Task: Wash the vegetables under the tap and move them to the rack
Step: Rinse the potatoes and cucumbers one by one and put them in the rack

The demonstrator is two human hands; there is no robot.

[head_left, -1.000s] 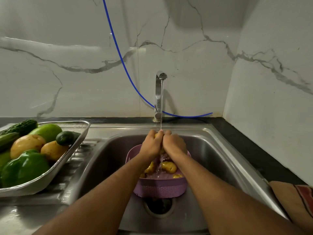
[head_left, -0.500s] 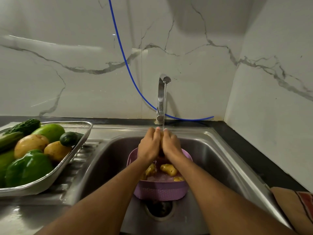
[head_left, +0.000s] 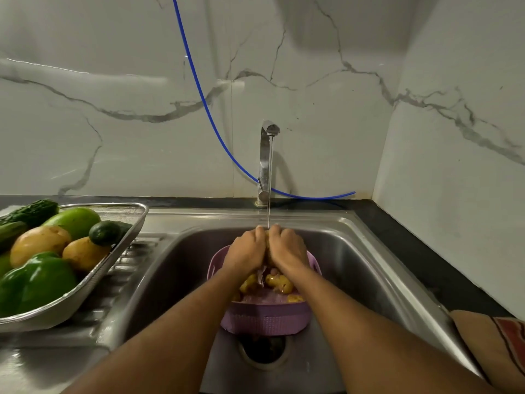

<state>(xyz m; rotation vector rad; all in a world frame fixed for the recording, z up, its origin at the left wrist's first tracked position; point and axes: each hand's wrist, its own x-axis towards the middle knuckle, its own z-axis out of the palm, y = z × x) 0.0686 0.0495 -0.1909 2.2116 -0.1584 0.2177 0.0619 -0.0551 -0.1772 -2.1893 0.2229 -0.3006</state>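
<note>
— Where are my hands?
— Both over the sink (head_left: 355,251): my left hand (head_left: 246,249) and right hand (head_left: 287,248) are cupped together around a potato (head_left: 267,245), gripping it under the tap's (head_left: 266,163) stream.
— And the rest?
— More potatoes (head_left: 279,282) lie in the purple basket (head_left: 264,319) below. Washed vegetables (head_left: 39,282) fill the rack (head_left: 85,288) on the left.
</note>
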